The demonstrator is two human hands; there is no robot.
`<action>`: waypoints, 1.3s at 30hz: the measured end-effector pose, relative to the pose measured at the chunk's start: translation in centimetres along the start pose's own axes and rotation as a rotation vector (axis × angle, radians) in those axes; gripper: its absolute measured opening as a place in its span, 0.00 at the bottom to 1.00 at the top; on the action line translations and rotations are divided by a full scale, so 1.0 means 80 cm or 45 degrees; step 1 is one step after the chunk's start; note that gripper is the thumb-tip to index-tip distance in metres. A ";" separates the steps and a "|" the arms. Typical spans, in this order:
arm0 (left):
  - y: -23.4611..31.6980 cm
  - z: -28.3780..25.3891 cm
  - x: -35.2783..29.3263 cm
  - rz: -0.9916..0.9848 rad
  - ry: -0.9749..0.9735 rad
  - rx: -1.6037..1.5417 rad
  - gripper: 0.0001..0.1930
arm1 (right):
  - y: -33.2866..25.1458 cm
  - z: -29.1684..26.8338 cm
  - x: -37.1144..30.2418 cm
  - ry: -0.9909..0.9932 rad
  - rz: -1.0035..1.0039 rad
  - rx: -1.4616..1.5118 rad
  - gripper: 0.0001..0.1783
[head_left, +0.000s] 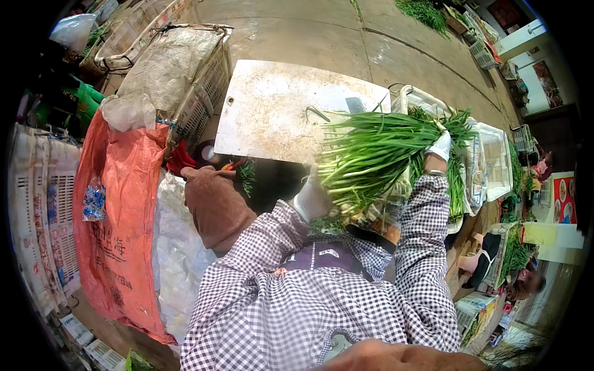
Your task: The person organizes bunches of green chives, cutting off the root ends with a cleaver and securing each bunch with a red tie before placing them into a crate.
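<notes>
Held above the board [272,111]: chives [377,154], light, limp, easily bruised. Left hand [309,199] closed round root ends, right hand [440,146] clasping leaves; best gripped near roots.

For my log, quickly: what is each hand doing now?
Left hand: closed on the scallion bunch, near roots.
Right hand: holding the same bunch, at leaves.

Left hand [309,199], white-gloved, gripped root end of green onion bundle [371,154]; right hand [440,146] held the leafy end, over white cutting board [272,105]. Brown glove [213,204] beside, probably someone else's.
</notes>
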State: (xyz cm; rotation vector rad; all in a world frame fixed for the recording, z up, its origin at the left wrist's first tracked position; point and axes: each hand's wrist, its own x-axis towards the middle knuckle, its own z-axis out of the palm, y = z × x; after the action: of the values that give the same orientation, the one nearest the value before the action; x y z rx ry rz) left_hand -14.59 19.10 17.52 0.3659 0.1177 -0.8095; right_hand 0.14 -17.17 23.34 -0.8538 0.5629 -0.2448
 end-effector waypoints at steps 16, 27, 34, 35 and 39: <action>0.001 -0.042 -0.007 -0.056 -0.269 -0.027 0.16 | -0.041 0.032 0.013 0.172 -0.241 -0.120 0.14; -0.021 -0.208 0.005 -0.362 0.599 1.732 0.27 | -0.081 0.090 -0.011 0.212 -0.482 -0.009 0.07; -0.073 -0.108 0.094 0.207 0.313 1.350 0.47 | -0.050 0.110 -0.032 -0.005 -0.340 0.141 0.04; -0.078 -0.116 0.116 0.235 0.293 1.122 0.45 | -0.029 0.140 -0.064 -0.039 -0.304 0.192 0.04; -0.069 -0.126 0.167 0.398 0.196 2.174 0.35 | -0.008 0.146 -0.080 -0.239 -0.262 0.200 0.03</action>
State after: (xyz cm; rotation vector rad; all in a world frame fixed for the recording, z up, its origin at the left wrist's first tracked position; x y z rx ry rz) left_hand -9.06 10.15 3.41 1.9949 -0.5327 -0.3844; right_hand 1.34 -7.38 32.29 -0.7721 0.2768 -0.3867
